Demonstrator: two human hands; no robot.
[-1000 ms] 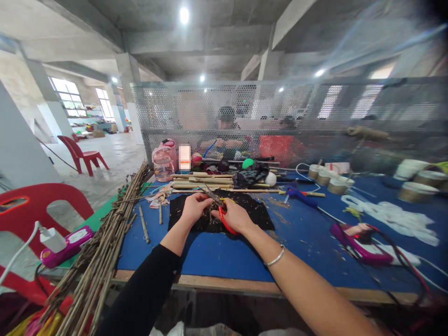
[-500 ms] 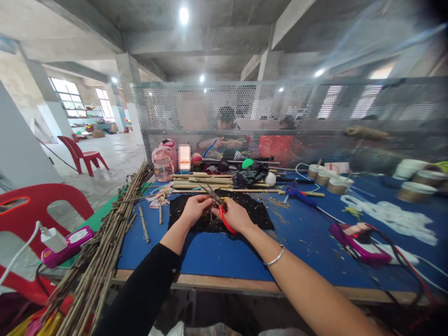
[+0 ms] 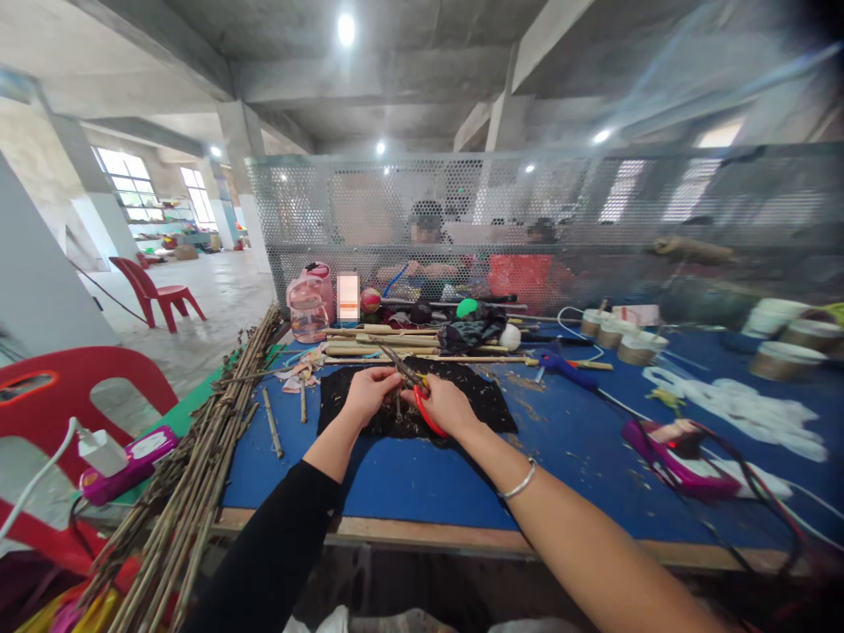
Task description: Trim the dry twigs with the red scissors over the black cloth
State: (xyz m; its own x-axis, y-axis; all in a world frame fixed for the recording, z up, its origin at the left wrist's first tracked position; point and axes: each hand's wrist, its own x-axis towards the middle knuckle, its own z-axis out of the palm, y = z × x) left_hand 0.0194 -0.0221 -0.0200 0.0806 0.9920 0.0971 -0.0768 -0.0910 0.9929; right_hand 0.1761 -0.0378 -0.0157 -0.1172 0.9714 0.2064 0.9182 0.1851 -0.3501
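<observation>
In my right hand (image 3: pixel 443 406) are scissors with red handles (image 3: pixel 430 417), fingers closed round them. Their metal blades (image 3: pixel 402 362) point up and to the left, passing by the fingertips of my other hand. My left hand (image 3: pixel 370 392) is pinched, thumb against fingers, close to the blades; whatever it grips is small and mostly hidden. A short brown stem (image 3: pixel 398 406) shows just under the fingers, and I cannot tell whether it is held. Beneath both hands a black cloth (image 3: pixel 484 403) lies on the blue tabletop (image 3: pixel 409 492), sprinkled with plant scraps.
A bundle of dry stems (image 3: pixel 198 475) hangs over the table's left edge. Bamboo sticks (image 3: pixel 382 339) and a pink jug (image 3: pixel 309 308) stand before the perforated metal screen (image 3: pixel 369 202). At right are a blue glue gun (image 3: pixel 567 369), a purple power strip (image 3: pixel 692 466) and white cord (image 3: pixel 731 409).
The scissor blades look a little closer together than before. Both hands stay almost in the same place over the black cloth.
</observation>
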